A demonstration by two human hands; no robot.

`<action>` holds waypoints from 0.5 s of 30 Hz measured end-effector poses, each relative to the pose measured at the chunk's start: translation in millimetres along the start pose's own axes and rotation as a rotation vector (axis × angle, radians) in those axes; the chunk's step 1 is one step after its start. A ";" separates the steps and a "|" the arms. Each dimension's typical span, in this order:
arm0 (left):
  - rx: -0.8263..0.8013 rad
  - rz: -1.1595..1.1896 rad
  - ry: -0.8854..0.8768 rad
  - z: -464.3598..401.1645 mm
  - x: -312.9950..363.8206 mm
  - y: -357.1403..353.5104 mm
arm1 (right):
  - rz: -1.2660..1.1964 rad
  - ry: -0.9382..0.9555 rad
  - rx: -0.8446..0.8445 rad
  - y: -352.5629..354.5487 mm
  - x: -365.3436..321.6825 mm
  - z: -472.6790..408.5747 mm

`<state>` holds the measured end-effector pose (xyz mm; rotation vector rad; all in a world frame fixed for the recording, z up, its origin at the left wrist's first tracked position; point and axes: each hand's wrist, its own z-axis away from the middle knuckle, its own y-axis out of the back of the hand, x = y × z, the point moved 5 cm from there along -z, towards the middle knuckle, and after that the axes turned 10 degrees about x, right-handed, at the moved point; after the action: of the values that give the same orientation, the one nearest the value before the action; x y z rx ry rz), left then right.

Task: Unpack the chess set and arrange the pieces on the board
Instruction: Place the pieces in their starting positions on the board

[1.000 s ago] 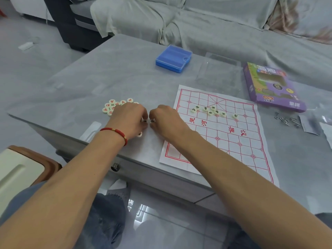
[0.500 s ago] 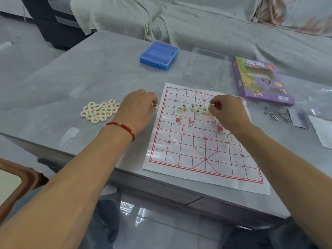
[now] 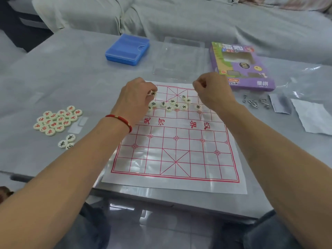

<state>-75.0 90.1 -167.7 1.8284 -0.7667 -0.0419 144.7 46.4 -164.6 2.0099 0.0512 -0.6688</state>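
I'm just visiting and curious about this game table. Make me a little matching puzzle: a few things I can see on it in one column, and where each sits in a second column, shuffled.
Things:
1. blue box
2. purple carton
3. red-lettered pieces
4. black-lettered pieces

Places:
A. on the far half of the board
B. piled on the table left of the board
C. beyond the board's far right corner
D. beyond the board's far left corner

Pairs: 1-D, 2-C, 3-B, 4-A
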 end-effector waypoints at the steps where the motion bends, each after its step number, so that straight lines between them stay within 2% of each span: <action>1: -0.018 -0.022 0.001 -8.2 1.9 -5.4 | -0.018 -0.031 0.015 2.8 5.6 -1.0; 4: -0.108 -0.097 -0.029 -34.3 9.9 -22.5 | -0.062 -0.088 0.022 5.7 15.1 0.4; 9: -0.272 -0.096 -0.009 -50.9 14.1 -43.0 | -0.090 -0.063 -0.002 5.6 9.3 1.4; 11: -0.250 -0.065 -0.004 -50.0 13.1 -36.7 | -0.086 -0.034 -0.019 3.8 3.8 5.0; 15: -0.073 0.071 0.041 -25.8 -10.8 16.8 | -0.073 0.084 -0.066 -1.7 -21.5 18.1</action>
<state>-81.7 114.1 -146.5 1.7270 -0.7910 0.0131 118.0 37.5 -162.5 1.9792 0.1956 -0.6207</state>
